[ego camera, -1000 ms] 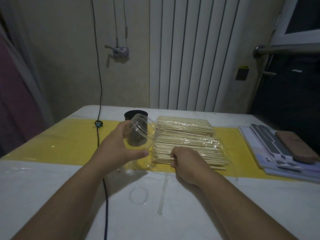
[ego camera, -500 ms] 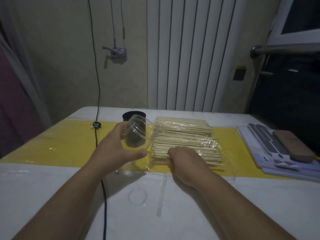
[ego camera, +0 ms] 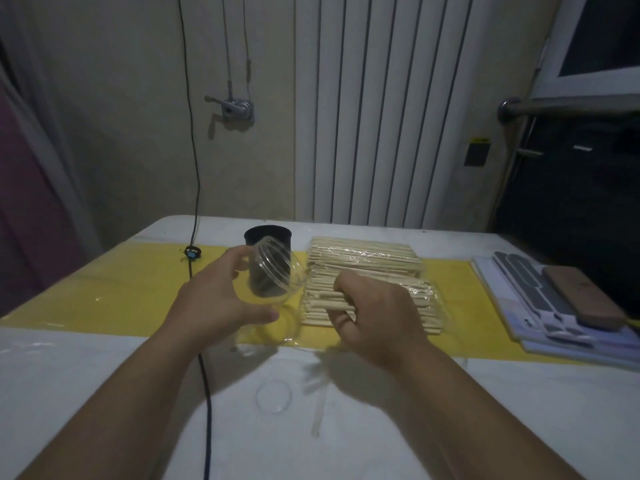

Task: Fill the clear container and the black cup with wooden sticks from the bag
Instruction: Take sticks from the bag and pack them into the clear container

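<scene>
**Person holds a tilted clear jar beside a bag of wooden sticks**

The jar [ego camera: 273, 275] is off the table, tipped on its side with its open mouth towards the sticks. It looks empty. The left hand [ego camera: 211, 299] holds it, thumb under the base and fingers curled over the top.

Just to the jar's right, the sticks [ego camera: 367, 261] lie flat in rows inside a clear plastic bag [ego camera: 429, 296]. The right hand [ego camera: 377, 313] rests on the near left end of the bundle, its fingers curled round several sticks.

A black cup [ego camera: 268, 233] stands upright directly behind the jar, partly seen through it.

Bag and cup sit on a yellow strip [ego camera: 121, 289] running across a white table [ego camera: 104, 375]. A clear disc [ego camera: 273, 396] lies nearer the person, a dark cable [ego camera: 206, 393] trails to the left, and stacked booklets [ego camera: 554, 306] lie at the right edge. A white radiator [ego camera: 381, 116] stands against the wall behind.
</scene>
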